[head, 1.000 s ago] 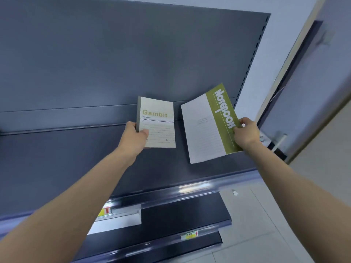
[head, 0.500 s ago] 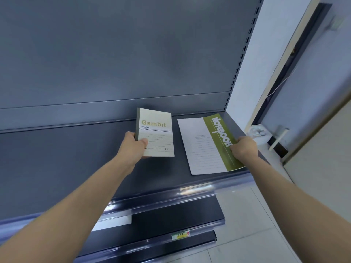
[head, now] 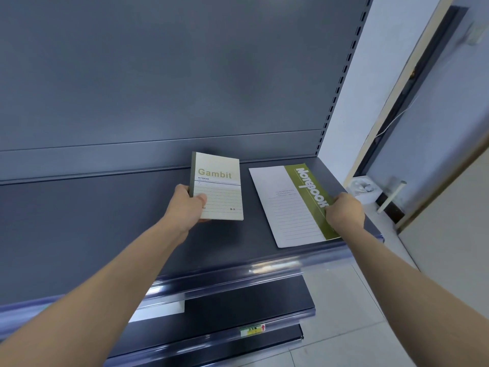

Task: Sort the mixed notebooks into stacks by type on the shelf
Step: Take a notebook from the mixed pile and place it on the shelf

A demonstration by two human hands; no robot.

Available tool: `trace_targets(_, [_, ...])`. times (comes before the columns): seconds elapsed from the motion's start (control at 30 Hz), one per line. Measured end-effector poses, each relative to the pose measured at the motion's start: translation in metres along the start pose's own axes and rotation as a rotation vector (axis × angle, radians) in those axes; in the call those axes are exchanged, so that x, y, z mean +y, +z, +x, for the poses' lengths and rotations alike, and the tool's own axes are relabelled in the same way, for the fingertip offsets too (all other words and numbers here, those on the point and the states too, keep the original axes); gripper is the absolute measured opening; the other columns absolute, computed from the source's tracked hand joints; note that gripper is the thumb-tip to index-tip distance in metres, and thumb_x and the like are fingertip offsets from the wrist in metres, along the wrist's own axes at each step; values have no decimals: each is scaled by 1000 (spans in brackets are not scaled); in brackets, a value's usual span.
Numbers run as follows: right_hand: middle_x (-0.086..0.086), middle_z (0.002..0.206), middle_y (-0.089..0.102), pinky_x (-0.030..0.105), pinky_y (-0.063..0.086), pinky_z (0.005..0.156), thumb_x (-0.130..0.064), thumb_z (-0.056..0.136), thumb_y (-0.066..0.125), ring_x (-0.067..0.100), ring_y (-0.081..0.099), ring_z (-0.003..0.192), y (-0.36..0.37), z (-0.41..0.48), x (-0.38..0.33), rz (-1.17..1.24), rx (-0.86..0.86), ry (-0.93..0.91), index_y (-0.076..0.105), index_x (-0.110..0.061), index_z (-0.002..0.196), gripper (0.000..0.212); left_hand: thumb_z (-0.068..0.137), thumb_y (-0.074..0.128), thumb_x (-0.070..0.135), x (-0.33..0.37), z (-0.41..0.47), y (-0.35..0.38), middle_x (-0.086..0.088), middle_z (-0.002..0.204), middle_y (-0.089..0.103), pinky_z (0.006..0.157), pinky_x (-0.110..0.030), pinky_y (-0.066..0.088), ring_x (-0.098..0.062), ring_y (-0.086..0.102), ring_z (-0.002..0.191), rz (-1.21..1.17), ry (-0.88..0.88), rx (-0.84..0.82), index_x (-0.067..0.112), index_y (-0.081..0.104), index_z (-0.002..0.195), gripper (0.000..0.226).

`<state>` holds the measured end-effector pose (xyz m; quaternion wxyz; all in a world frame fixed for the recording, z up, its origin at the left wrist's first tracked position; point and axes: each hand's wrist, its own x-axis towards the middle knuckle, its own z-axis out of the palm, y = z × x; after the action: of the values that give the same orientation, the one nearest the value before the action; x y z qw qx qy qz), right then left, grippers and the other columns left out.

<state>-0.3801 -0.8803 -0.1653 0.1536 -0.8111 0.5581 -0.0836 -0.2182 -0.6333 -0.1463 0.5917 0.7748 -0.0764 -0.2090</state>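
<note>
Left hand (head: 189,205) pinches the Gambit notebook (head: 218,190), seemingly stiff, by its corner over the shelf (head: 105,234). Right hand (head: 344,211) grips the edge of the thin, likely floppy green notebook (head: 296,205), which lies on the shelf's right end.

Head cam, fwd and down, close over shelf (head: 79,234).

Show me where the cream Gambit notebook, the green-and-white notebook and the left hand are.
cream Gambit notebook (head: 221,197): head view, on its lined front cover.
green-and-white notebook (head: 285,207): head view, on its white lined part.
left hand (head: 186,207): head view, on its back.
</note>
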Motion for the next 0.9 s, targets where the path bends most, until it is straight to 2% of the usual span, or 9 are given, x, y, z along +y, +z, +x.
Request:
trace_targets(0.03, [20,115,55,42,43,91,-11,86,54,36,49,108,-1,-3,-2,-72,35,-8,53,-3,110,25,98,44,8,-1,0,-2,-5,108,57,60,-25,51,-17,58,87,-1,-2,2,9,37,113,17])
trace_targets(0.1, [21,118,52,43,38,94,-8,86,52,37,45,112,-4,-9,-11,-131,97,-79,53,-1,112,27,98,44,8,-2,-2,-7,-5,109,57,61,-26,52,-19,58,91,-3,-6,10,10,37,111,15])
trace_targets(0.23, [20,109,58,38,41,82,-9,89,50,38,51,101,-8,-25,-55,-52,90,-442,59,0,109,24,98,44,9,-3,-7,-22,-3,105,56,64,-28,52,-19,57,92,-14,-17,44,11,36,109,14])
trace_targets(0.33, [18,112,59,38,41,88,-13,91,50,35,50,106,-10,-52,-100,4,97,-689,59,-2,115,27,98,45,9,-7,-13,-41,1,96,55,61,-24,51,-14,56,87,-21,-18,76,12,36,109,14])
trace_targets(0.47, [14,116,56,38,36,91,-19,95,48,32,47,109,-11,-96,-151,-55,130,-928,55,-6,120,29,97,47,11,-18,-20,-82,3,93,54,61,-22,48,-10,55,81,-12,-27,125,12,37,110,16])
trace_targets(0.57, [12,118,54,38,36,93,-21,95,48,30,46,109,-9,-128,-180,-64,123,-1022,53,-8,123,31,97,48,11,-30,-25,-118,-1,101,55,55,-19,46,-10,54,79,24,-53,135,8,38,118,24])
trace_targets(0.63, [12,119,54,38,36,94,-21,95,49,30,45,109,-5,-149,-197,-65,111,-1052,54,-8,122,31,96,49,10,-39,-27,-145,-8,110,55,55,-23,49,-15,56,84,25,-82,141,5,37,122,29])
trace_targets(0.77, [12,120,54,38,36,94,-23,95,49,30,45,110,3,-187,-229,-96,96,-1071,54,-8,122,32,95,50,8,-54,-28,-201,-11,113,54,61,-30,52,-22,57,92,38,-146,151,4,37,123,31])
trace_targets(0.9, [11,123,52,37,35,97,-23,95,47,29,43,114,13,-221,-256,-131,72,-1038,52,-9,124,33,95,50,6,-66,-25,-244,-13,117,53,54,-28,51,-23,56,94,91,-209,95,2,36,127,35])
